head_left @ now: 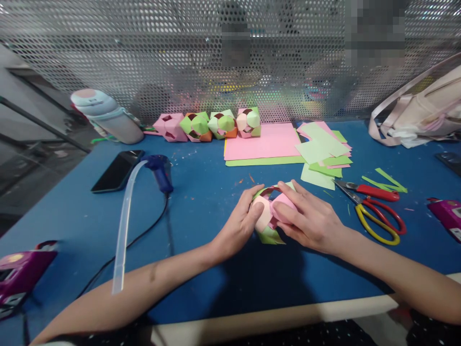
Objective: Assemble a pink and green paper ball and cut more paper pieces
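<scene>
Between my two hands is a folded paper ball in pink and light green, held just above the blue table. My left hand grips its left side, thumb on a pale pink face. From the right, my right hand pinches a pink part of it with thumb and fingers. A dark opening shows at the ball's top, and a green flap sticks out at its bottom. My fingers hide much of the right side. Several finished-looking paper balls stand in a row at the back.
A glue gun with a long clear glue stick and black cord lies left, beside a phone. Pink sheets and loose paper pieces lie behind my hands. Scissors and red-handled pliers are right. A bottle stands back left.
</scene>
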`<state>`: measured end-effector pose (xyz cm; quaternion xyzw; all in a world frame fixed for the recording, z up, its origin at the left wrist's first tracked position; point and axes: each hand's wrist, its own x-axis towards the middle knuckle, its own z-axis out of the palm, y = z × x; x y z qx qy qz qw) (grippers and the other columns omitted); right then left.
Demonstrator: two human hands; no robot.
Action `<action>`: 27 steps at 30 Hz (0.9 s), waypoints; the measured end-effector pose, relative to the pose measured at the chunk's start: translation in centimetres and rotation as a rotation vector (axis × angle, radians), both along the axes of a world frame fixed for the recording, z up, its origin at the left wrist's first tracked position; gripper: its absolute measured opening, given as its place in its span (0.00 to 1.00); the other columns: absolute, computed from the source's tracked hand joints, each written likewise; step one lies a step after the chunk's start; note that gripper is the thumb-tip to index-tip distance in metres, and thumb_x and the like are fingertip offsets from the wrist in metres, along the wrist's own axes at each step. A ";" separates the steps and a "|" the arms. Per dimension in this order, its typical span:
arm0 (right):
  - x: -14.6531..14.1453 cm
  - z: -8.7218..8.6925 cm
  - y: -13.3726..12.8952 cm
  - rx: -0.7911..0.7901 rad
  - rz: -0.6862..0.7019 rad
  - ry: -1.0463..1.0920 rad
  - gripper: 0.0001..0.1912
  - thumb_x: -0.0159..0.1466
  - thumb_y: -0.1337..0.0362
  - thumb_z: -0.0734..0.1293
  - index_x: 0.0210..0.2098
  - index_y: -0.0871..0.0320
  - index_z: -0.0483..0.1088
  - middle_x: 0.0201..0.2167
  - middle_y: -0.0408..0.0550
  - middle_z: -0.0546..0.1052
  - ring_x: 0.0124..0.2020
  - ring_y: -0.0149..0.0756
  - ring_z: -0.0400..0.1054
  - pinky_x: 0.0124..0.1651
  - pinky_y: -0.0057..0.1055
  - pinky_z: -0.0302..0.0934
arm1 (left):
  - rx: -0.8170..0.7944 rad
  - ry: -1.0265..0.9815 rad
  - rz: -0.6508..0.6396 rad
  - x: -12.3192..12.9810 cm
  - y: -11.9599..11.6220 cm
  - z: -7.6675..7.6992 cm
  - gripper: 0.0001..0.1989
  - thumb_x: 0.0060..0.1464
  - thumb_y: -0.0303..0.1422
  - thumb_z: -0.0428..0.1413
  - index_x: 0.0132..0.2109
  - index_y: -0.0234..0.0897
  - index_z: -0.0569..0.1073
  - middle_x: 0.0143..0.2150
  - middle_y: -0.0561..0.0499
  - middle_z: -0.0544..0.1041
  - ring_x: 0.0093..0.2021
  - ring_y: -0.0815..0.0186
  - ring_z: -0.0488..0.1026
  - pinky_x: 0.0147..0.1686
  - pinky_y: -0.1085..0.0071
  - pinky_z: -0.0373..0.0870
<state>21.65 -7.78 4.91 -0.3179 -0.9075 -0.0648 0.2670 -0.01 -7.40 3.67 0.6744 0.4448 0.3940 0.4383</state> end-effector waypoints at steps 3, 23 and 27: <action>0.1 0.0 0.0 -0.024 -0.016 0.010 0.18 0.66 0.60 0.65 0.55 0.56 0.68 0.66 0.57 0.61 0.66 0.57 0.56 0.61 0.54 0.64 | 0.000 0.015 0.003 0.0 0.1 0.1 0.29 0.64 0.50 0.44 0.62 0.34 0.61 0.63 0.38 0.65 0.63 0.55 0.63 0.64 0.56 0.58; 0.5 0.6 0.6 0.024 0.082 0.158 0.23 0.65 0.64 0.65 0.57 0.71 0.65 0.61 0.74 0.65 0.64 0.55 0.60 0.61 0.51 0.64 | -0.066 -0.034 -0.041 -0.5 1.0 0.3 0.29 0.66 0.50 0.39 0.62 0.35 0.64 0.63 0.41 0.68 0.62 0.57 0.65 0.63 0.58 0.57; 0.4 0.3 0.5 0.010 0.079 0.164 0.25 0.66 0.63 0.65 0.59 0.70 0.62 0.62 0.73 0.64 0.65 0.55 0.59 0.61 0.52 0.63 | -0.058 0.017 -0.021 -0.3 0.9 0.4 0.30 0.65 0.51 0.38 0.61 0.34 0.64 0.61 0.40 0.69 0.61 0.56 0.66 0.63 0.58 0.59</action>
